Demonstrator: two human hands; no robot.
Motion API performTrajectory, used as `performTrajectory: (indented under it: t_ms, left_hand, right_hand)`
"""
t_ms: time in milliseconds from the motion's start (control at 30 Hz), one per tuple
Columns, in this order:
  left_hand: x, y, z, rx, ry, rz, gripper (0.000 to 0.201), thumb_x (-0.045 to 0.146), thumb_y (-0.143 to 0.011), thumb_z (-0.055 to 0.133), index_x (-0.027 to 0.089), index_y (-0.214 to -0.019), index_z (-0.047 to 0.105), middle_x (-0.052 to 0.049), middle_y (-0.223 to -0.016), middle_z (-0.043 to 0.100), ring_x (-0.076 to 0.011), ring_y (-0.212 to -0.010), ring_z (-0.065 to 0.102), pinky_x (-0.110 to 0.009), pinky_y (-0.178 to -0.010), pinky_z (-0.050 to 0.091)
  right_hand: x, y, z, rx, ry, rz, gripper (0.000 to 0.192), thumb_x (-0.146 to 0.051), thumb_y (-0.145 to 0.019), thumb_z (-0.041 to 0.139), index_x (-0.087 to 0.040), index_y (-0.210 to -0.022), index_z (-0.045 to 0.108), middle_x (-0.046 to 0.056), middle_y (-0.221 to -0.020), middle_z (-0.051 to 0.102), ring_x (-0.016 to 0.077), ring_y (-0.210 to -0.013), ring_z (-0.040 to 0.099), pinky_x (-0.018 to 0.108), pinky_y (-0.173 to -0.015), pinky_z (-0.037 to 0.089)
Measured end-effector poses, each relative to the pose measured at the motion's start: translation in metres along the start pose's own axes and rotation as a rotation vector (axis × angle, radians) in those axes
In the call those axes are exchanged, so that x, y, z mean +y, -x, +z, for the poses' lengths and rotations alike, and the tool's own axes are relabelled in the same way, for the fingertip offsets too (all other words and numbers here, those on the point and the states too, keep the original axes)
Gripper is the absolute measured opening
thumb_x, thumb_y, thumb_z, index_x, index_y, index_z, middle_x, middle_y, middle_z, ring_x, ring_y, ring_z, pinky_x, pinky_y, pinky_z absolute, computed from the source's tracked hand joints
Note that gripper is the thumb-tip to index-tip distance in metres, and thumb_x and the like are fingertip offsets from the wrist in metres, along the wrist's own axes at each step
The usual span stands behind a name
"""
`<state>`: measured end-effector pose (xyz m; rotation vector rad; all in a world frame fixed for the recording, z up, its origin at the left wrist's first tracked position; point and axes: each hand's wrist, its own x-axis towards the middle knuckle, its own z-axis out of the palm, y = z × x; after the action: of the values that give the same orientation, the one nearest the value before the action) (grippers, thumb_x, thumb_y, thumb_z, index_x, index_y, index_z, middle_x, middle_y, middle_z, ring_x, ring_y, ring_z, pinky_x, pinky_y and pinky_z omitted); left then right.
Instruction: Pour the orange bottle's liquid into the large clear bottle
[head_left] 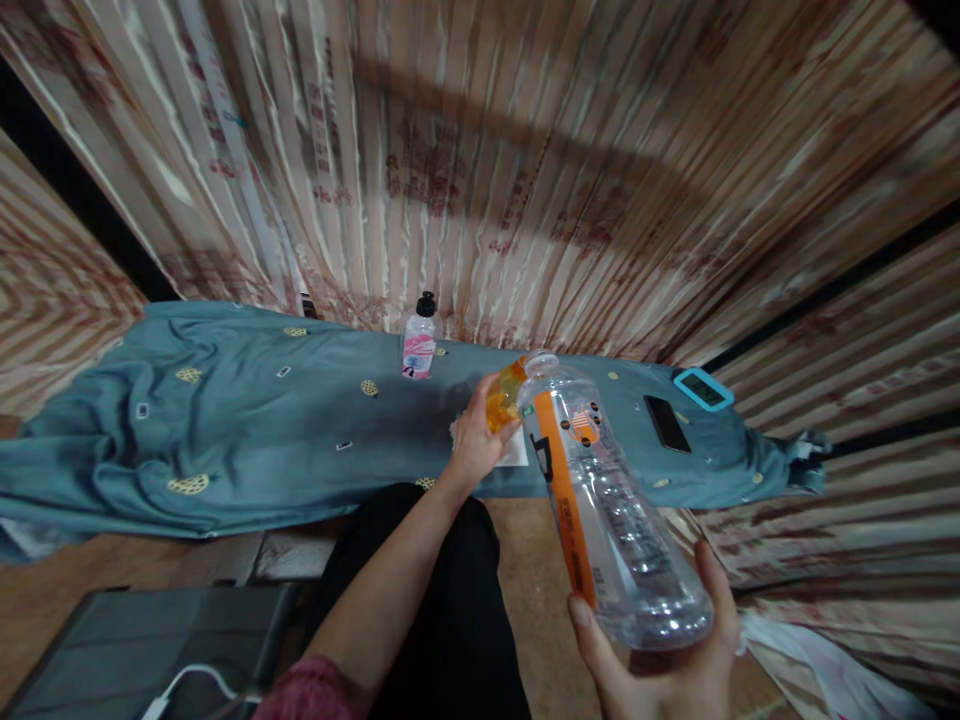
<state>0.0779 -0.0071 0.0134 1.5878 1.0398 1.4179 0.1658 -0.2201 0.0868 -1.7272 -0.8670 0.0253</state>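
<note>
Left fingers (480, 398) curl round the orange cup (504, 396); right fingers (718, 590) grip the bottle (600, 480). Maybe it's pouring: hold both steady.

On the tablecloth (247, 430), a capped bottle (419, 345) stands left of the left hand (477, 436); rightward lies a smartphone (667, 424), a digital clock (703, 389) just behind it. A drink bottle (615, 510) spans from the right hand (667, 670) to a container (504, 396) in the left. Possibly paper (516, 453) lies beneath. A curtain (465, 180) hangs behind.
</note>
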Motion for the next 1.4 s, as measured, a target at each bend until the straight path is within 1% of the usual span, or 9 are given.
performTrajectory:
  t_ms: [67,200,367,600,767,900,1167,1300,1400]
  left_hand:
    - [0.0004,0.0000,-0.0006,-0.001,-0.009,-0.009,0.072,0.017,-0.079,0.073,0.029,-0.142,0.041,-0.007,-0.134,0.065,-0.0260,-0.124,0.064,-0.047,-0.111,0.048]
    - [0.0021,-0.0002,-0.0015,-0.007,-0.011,-0.021,0.074,0.017,-0.079,0.073,0.029,-0.144,0.039,-0.008,-0.137,0.064,-0.0265,-0.124,0.064,-0.047,-0.110,0.049]
    - [0.0042,-0.0007,-0.0013,-0.007,-0.010,-0.028,0.076,0.015,-0.078,0.074,0.030,-0.144,0.039,-0.006,-0.133,0.065,-0.0257,-0.125,0.063,-0.046,-0.111,0.049]
    - [0.0034,-0.0013,0.0000,-0.002,-0.021,-0.030,0.079,0.011,-0.077,0.075,0.032,-0.144,0.038,-0.005,-0.134,0.065,-0.0249,-0.126,0.063,-0.046,-0.112,0.048]
    - [0.0042,-0.0019,-0.0001,-0.004,-0.037,-0.021,0.080,0.009,-0.076,0.074,0.030,-0.144,0.037,-0.008,-0.135,0.064,-0.0256,-0.125,0.063,-0.045,-0.111,0.048]
    - [0.0051,-0.0022,0.0002,0.000,-0.062,-0.045,0.080,0.009,-0.076,0.074,0.030,-0.144,0.038,-0.008,-0.135,0.064,-0.0258,-0.124,0.064,-0.044,-0.110,0.050]
    - [0.0056,-0.0018,-0.0002,0.003,-0.082,-0.043,0.077,0.011,-0.076,0.075,0.028,-0.143,0.040,-0.008,-0.135,0.065,-0.0257,-0.121,0.066,-0.043,-0.107,0.051]
    - [0.0063,-0.0018,-0.0004,-0.001,-0.084,-0.052,0.074,0.012,-0.077,0.074,0.027,-0.141,0.041,-0.009,-0.137,0.063,-0.0261,-0.123,0.065,-0.044,-0.107,0.051]
    - [0.0068,-0.0012,-0.0006,-0.007,-0.081,-0.058,0.073,0.015,-0.078,0.074,0.027,-0.142,0.040,-0.010,-0.138,0.062,-0.0254,-0.121,0.065,-0.043,-0.107,0.050]
  right_hand:
    - [0.0011,0.0000,-0.0006,0.004,0.015,0.013,0.123,-0.064,-0.054,0.086,-0.015,-0.154,0.033,0.025,-0.150,0.047,0.0449,-0.135,0.050,0.067,-0.102,0.048]
    - [0.0011,-0.0009,-0.0003,0.021,0.027,-0.026,0.124,-0.066,-0.054,0.085,-0.012,-0.153,0.035,0.025,-0.150,0.046,0.0450,-0.137,0.049,0.068,-0.107,0.043]
    - [0.0003,-0.0018,0.0017,0.026,0.025,-0.062,0.122,-0.064,-0.055,0.086,-0.012,-0.153,0.035,0.025,-0.150,0.047,0.0439,-0.137,0.049,0.068,-0.109,0.041]
    - [0.0030,-0.0026,0.0006,0.015,0.034,-0.036,0.125,-0.067,-0.053,0.085,-0.013,-0.153,0.035,0.025,-0.150,0.047,0.0452,-0.136,0.049,0.068,-0.106,0.044]
    - [0.0003,-0.0029,-0.0007,0.006,0.056,-0.034,0.123,-0.068,-0.055,0.084,-0.014,-0.154,0.034,0.024,-0.151,0.045,0.0446,-0.138,0.048,0.067,-0.106,0.045]
    - [-0.0011,-0.0022,0.0004,0.030,0.055,-0.056,0.122,-0.067,-0.055,0.084,-0.013,-0.153,0.037,0.024,-0.152,0.045,0.0437,-0.139,0.047,0.066,-0.109,0.042]
    - [-0.0038,-0.0016,0.0018,0.042,0.021,-0.002,0.124,-0.070,-0.053,0.084,-0.012,-0.152,0.037,0.025,-0.150,0.046,0.0446,-0.138,0.047,0.066,-0.106,0.045]
    - [-0.0055,-0.0016,0.0020,0.053,0.041,-0.006,0.124,-0.073,-0.053,0.082,-0.011,-0.152,0.038,0.025,-0.150,0.046,0.0441,-0.139,0.046,0.066,-0.109,0.042]
    - [-0.0057,-0.0012,0.0025,0.058,0.038,-0.014,0.124,-0.073,-0.054,0.082,-0.009,-0.151,0.038,0.026,-0.150,0.046,0.0442,-0.139,0.046,0.065,-0.109,0.043]
